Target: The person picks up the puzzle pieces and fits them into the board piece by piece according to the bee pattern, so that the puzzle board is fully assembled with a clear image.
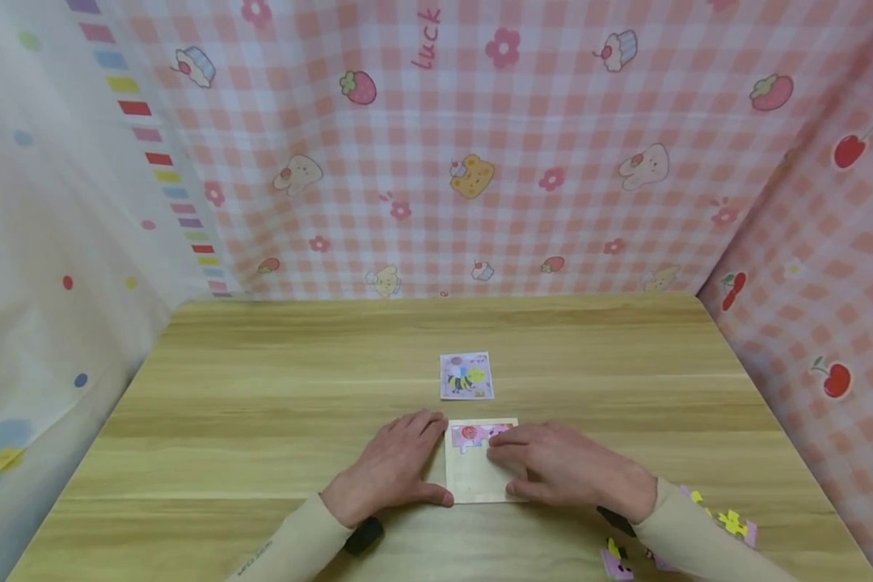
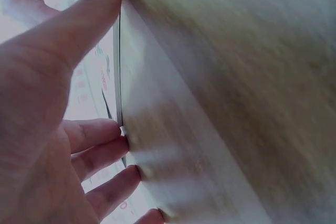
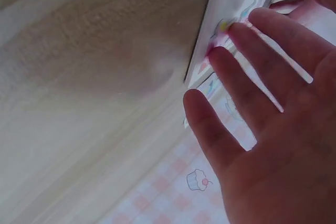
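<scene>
A pale, square puzzle board [image 1: 476,482] lies flat near the front of the table, with a strip of joined purple and pink jigsaw pieces [image 1: 469,435] along its far edge. My left hand [image 1: 393,462] rests on the table beside the board, thumb and fingertips against its left edge. From the right, my right hand [image 1: 571,467] reaches over the board, fingers extended and fingertips on the pieces at the far right, partly covering them. The right wrist view shows those fingers [image 3: 247,90] nearly straight and spread, touching a colourful piece. Neither palm holds anything.
Behind the board lies a small picture card [image 1: 467,376] with a bee on it. Loose jigsaw pieces [image 1: 732,523] are scattered at the front right, partly hidden by my right sleeve [image 1: 698,533]. Patterned cloth [image 1: 436,145] hangs along the table's back and sides.
</scene>
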Available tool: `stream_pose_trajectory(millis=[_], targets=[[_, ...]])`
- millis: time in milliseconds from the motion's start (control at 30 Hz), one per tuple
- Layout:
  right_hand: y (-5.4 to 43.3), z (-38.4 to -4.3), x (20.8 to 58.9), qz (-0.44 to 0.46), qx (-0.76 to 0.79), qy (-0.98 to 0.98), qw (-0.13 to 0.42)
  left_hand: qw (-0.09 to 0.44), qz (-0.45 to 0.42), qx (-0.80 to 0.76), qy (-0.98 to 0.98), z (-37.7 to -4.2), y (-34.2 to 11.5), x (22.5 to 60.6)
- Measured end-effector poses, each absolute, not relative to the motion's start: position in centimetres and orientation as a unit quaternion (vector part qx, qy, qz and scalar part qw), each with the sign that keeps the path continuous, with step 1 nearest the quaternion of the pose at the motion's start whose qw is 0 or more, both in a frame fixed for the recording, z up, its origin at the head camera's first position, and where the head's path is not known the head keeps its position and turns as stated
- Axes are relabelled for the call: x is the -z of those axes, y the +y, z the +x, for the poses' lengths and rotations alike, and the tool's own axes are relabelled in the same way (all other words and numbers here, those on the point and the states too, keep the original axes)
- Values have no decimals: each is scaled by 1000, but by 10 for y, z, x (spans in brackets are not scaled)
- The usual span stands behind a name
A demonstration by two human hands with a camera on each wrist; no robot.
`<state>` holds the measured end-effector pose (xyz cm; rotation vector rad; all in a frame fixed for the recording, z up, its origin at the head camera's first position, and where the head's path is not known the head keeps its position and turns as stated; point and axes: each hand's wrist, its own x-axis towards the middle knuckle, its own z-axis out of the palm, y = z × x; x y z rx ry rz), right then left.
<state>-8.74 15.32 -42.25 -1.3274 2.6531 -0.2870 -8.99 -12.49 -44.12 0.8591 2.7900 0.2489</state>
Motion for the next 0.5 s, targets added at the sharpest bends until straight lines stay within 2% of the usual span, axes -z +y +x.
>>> stream_pose_trajectory(millis=[500], targets=[[162, -90, 409, -408, 169, 890, 111, 89, 297, -101, 945, -88, -125, 443]])
